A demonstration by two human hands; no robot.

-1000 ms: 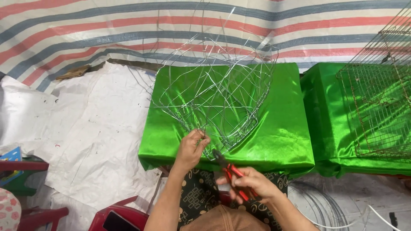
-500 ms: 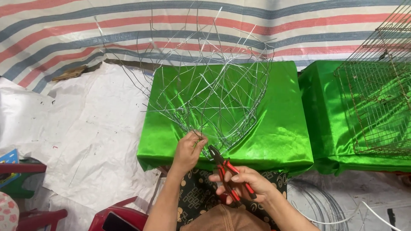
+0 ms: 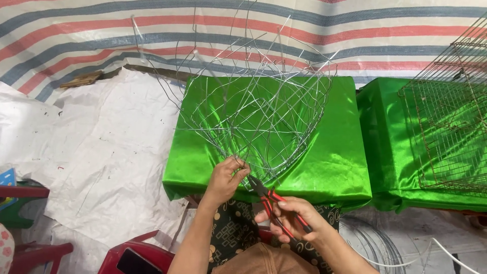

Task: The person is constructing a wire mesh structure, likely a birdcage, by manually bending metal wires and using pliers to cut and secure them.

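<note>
A green satin-covered table [image 3: 324, 167] bore a springy, light wire basket frame [image 3: 253, 111], best gripped at its near rim. At six o'clock the left hand [image 3: 225, 180] pinched that rim; the right hand [image 3: 297, 218] was closed round red-handled pliers [image 3: 271, 200].

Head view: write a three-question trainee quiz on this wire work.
1. True or false: the right hand holds red-handled pliers.
2. The left hand pinches: A) the wire frame, B) the rusty wire mesh cage, C) a coil of wire on the floor.
3. What colour is the cloth under the frame?

Key: 1 true; 2 A; 3 green.
</note>
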